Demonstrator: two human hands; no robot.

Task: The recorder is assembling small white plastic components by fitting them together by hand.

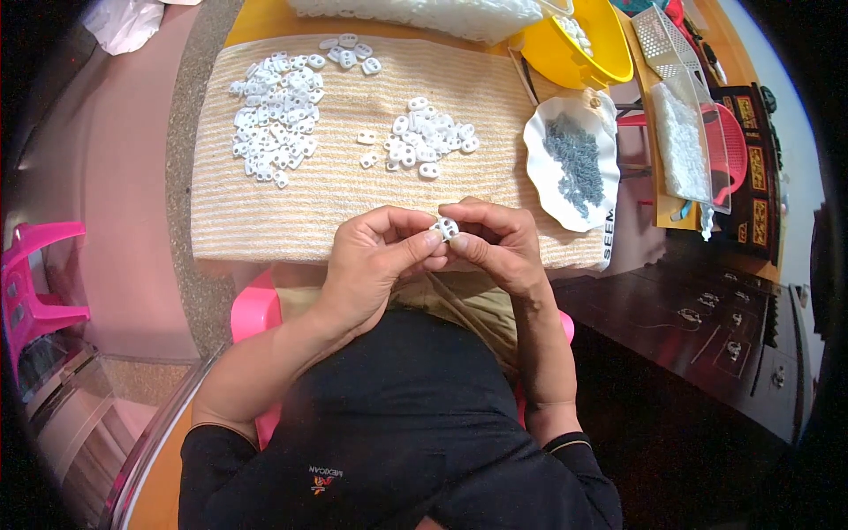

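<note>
Both my hands meet near the towel's front edge. Between their fingertips is a small white plastic cord lock with round holes. My left hand pinches it from the left with thumb and forefinger. From the other side, my right hand grips it the same way. Beyond my hands lies a heap of similar white two-holed pieces, with a few strays beside it. A larger pile of white pieces spreads at the far left, and a small cluster sits behind it.
A striped beige towel covers the table. On its right, a white wavy-rimmed dish holds many small dark grey pieces. Behind stand a yellow basin and a clear container of white pieces. A pink stool is at left.
</note>
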